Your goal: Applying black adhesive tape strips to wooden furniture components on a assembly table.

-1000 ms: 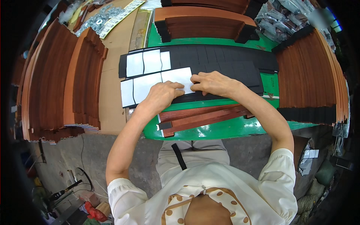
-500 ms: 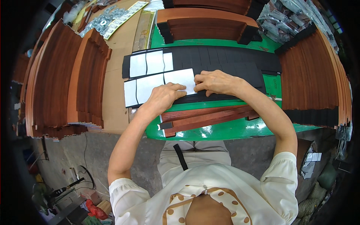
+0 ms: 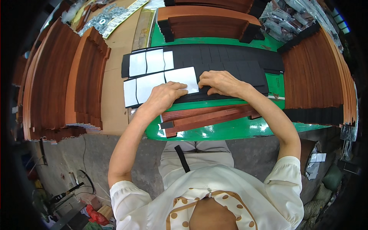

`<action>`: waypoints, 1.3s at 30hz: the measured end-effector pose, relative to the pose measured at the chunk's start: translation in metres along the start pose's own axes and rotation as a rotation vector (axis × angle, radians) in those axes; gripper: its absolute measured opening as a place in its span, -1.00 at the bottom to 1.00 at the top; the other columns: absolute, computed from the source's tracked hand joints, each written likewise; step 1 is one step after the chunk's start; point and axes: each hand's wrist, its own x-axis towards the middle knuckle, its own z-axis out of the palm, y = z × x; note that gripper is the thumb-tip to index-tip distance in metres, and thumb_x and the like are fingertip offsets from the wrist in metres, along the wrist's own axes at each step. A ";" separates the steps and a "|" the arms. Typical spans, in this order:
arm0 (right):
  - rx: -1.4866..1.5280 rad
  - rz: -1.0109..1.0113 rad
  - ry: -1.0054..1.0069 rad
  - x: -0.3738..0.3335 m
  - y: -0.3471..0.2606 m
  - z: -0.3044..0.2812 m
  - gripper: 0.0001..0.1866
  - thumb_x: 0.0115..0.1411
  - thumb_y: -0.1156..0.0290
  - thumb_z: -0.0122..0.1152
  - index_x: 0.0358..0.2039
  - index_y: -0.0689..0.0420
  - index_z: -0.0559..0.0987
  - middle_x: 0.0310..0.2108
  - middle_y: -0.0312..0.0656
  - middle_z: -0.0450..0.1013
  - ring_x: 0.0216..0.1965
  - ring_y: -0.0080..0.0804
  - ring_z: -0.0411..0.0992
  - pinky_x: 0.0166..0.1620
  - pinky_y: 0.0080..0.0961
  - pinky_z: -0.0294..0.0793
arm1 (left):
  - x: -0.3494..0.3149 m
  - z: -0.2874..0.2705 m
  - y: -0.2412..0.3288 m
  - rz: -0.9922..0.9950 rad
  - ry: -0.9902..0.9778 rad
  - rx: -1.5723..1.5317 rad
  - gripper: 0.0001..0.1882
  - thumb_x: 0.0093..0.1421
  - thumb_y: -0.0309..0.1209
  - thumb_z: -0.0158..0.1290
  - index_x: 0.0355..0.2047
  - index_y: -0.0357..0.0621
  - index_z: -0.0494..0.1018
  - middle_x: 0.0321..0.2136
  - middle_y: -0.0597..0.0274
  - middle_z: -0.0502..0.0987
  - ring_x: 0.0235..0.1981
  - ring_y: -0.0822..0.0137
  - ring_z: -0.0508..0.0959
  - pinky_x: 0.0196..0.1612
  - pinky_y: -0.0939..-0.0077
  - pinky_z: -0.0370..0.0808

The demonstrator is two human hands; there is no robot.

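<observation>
Black flat strips [image 3: 230, 57] lie in two overlapping rows across the green tabletop, and white paper-like pieces cover their left part. My left hand [image 3: 165, 95] rests on the nearer white piece [image 3: 149, 82], its fingers stretched out over the surface close to the right end. Just beyond that end is my right hand [image 3: 221, 82], over the black strips, with its fingers bent and drawn together. Whatever may be between its fingertips is too small or hidden to see. Behind the nearer row, another white piece [image 3: 138, 63] covers the left of the farther row.
Reddish-brown wooden slats [image 3: 207, 119] lie along the front of the green table [image 3: 230, 134]. Tall stacks of brown boards stand left [image 3: 50, 84] and right [image 3: 312, 73], with more boards [image 3: 207, 27] behind. Clear-bagged parts [image 3: 285, 19] sit back right. Cardboard [image 3: 115, 92] covers the table's left.
The whole view has shifted slightly. My left hand stays on the white piece; my right hand's fingers have shifted a little at its right end.
</observation>
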 end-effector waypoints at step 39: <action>-0.161 -0.039 -0.165 0.013 -0.009 -0.008 -0.68 -0.12 0.54 0.33 -0.30 0.17 0.46 -0.26 -0.15 0.36 -0.25 -0.16 0.47 -0.24 -0.30 0.52 | 0.002 0.002 0.007 -0.029 -0.045 -0.017 -0.65 0.09 -0.54 0.06 -0.07 -0.06 0.49 0.00 0.29 0.48 -0.02 0.20 0.48 -0.03 0.34 0.49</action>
